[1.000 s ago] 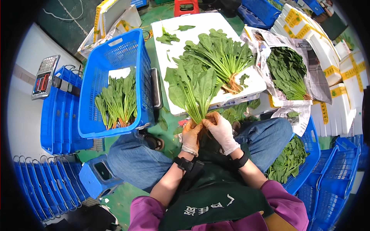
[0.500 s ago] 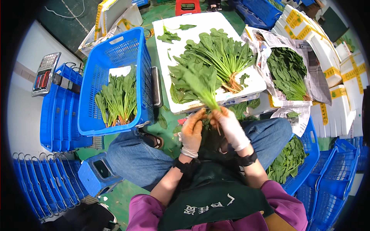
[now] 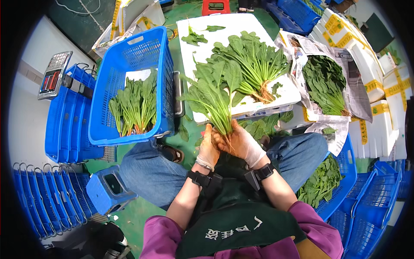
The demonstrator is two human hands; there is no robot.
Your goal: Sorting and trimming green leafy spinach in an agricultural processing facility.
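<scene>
Both my hands wear pale, soil-stained gloves and meet in front of my lap. Between them is a bunch of spinach [image 3: 219,110], its leaves fanned away from me and its thin reddish roots hanging toward me. My left hand [image 3: 208,149] closes on the stem bases from the left. From the right, my right hand [image 3: 242,145] wraps round the same stems, thumb up. Just beyond lies a larger heap of spinach [image 3: 254,60] on a white foam board [image 3: 189,41], roots toward me. Some fingers are hidden behind the stems.
On the left stands a blue crate [image 3: 98,125] with spinach [image 3: 137,105] inside, beside a digital scale [image 3: 55,77]. To the right are newspaper-wrapped spinach [image 3: 323,82], white foam boxes [image 3: 379,114] and another blue crate [image 3: 351,172] of leaves. A blue stool [image 3: 105,190] is near my left leg.
The spinach bunch has swung from leaning far left to a more upright fan, shifted left. My right hand has moved left and my hands have come together at the roots.
</scene>
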